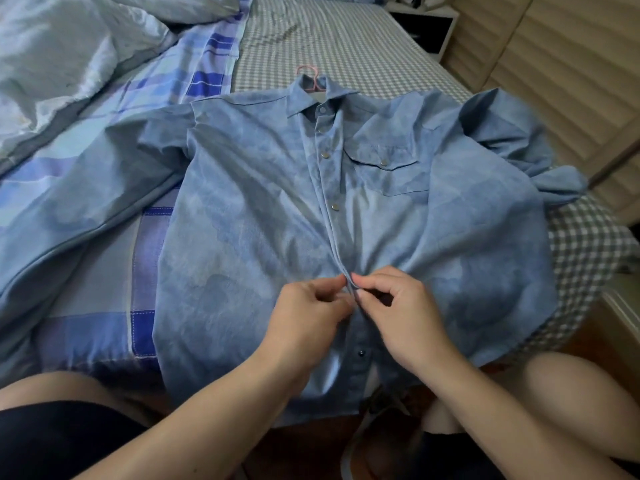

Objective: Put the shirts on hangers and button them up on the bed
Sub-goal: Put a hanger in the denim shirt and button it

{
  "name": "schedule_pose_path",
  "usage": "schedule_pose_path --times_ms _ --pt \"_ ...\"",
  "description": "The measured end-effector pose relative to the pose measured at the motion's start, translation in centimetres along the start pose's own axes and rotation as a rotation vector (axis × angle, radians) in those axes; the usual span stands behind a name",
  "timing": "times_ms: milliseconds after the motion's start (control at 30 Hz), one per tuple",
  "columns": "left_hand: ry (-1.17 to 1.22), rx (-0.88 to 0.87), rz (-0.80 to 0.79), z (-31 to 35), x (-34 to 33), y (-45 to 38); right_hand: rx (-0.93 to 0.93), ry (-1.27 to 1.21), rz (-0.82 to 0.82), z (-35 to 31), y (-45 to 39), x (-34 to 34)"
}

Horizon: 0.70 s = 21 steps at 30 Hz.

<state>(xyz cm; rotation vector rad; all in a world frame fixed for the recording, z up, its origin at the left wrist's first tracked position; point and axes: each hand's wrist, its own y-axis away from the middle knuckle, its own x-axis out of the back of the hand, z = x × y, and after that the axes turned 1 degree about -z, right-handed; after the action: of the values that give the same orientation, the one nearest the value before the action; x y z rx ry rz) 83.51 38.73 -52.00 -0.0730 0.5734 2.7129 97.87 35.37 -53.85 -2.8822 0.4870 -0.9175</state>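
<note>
A light blue denim shirt [263,209] lies face up on the bed, collar away from me. A pink hanger [310,77] pokes its hook out of the collar. Several metal snaps down the upper placket are closed; one dark snap [361,353] near the hem stands open. My left hand [308,317] and my right hand [401,306] meet at the placket below the middle of the shirt. Both pinch the two front edges together there. The snap under my fingers is hidden.
A rumpled pale blue duvet [69,57] and a blue plaid cover [142,258] lie to the left. The grey checked sheet [346,39] stretches behind the shirt. A slatted wall [554,64] runs along the right. My knees frame the bed's near edge.
</note>
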Motion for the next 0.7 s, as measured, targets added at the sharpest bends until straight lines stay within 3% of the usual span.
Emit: schedule_pose_path --times_ms 67,167,267,367,500,600,700 --pt "-0.288 -0.135 0.005 -0.5 -0.1 0.4 0.082 0.177 0.041 0.2 0.6 0.2" --pt "-0.613 -0.26 0.04 -1.8 0.0 1.8 0.05 0.393 0.13 -0.2 1.7 1.0" --pt "-0.995 -0.266 -0.025 -3.7 0.1 3.4 0.012 0.438 0.192 0.6 3.8 0.6" --pt "-1.191 -0.166 -0.098 -6.1 -0.2 4.2 -0.121 0.397 0.289 1.9 7.9 -1.0" --pt "-1.142 -0.204 -0.043 -9.2 -0.5 4.6 -0.147 0.409 0.337 3.3 11.9 -2.2" --pt "-0.955 -0.291 0.249 -10.5 -1.1 4.2 -0.053 0.45 0.313 4.3 10.9 -2.2" --pt "-0.729 -0.27 0.454 -11.2 -3.2 4.1 -0.079 0.499 0.296 4.4 8.7 -2.6"
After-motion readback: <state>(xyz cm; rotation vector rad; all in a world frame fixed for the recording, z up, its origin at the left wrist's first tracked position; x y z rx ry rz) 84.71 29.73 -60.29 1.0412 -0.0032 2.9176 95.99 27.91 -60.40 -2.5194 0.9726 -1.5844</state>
